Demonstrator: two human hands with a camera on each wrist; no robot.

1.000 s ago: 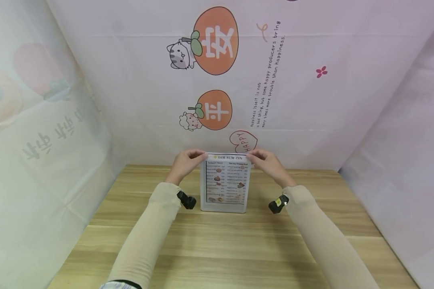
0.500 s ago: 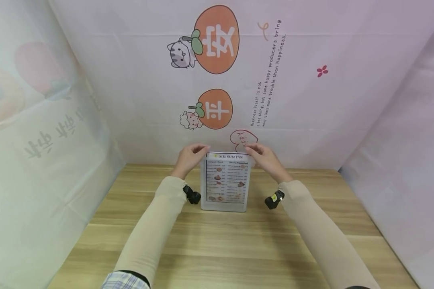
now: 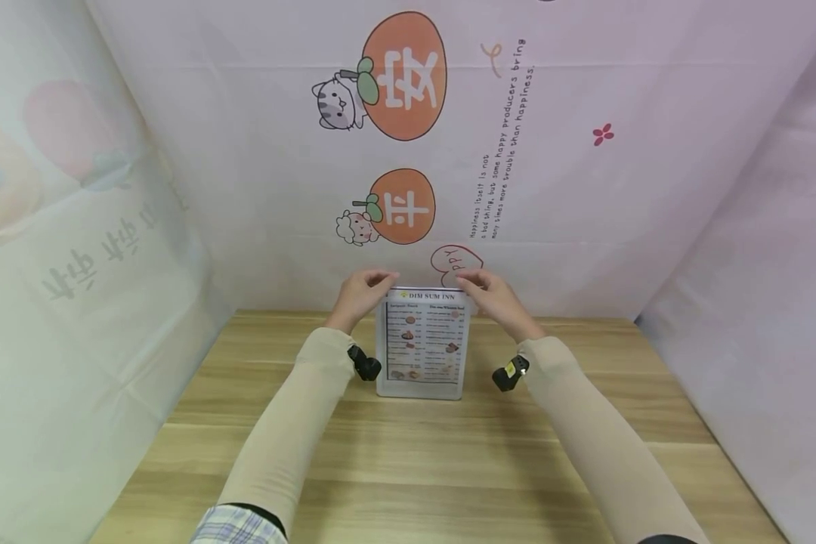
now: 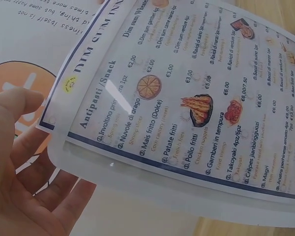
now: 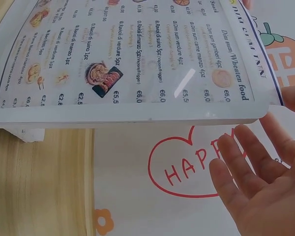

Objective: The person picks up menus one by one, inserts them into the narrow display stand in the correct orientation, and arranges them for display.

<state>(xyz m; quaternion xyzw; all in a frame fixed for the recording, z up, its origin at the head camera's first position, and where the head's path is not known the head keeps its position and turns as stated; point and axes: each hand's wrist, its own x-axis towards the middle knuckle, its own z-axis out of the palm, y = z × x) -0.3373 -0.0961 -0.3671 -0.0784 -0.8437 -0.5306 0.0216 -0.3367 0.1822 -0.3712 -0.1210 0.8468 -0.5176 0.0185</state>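
A menu sheet (image 3: pixel 427 344) headed "DIM SUM INN" sits in a clear, white-edged menu holder (image 3: pixel 418 391) standing on the wooden table. The sheet's top strip sticks out a little past the holder. At its top left corner is my left hand (image 3: pixel 360 297), thumb tip right at the sheet's edge. My right hand (image 3: pixel 499 301) is at the opposite top corner in the same way. Both wrist views show the thumbs (image 4: pixel 20 102) at the paper's edge, with the other fingers (image 5: pixel 250 162) loosely extended and partly hidden behind the holder.
The wooden table (image 3: pixel 415 468) meets a white printed cloth wall (image 3: pixel 551 189) close behind the holder. More cloth hangs on the left and right. In the right wrist view a small white piece (image 5: pixel 29 133) shows under the holder's lower end.
Both thumbs have slid off the front corners of the menu sheet up to its top edge. My hands have come slightly closer together; the holder stays in place.
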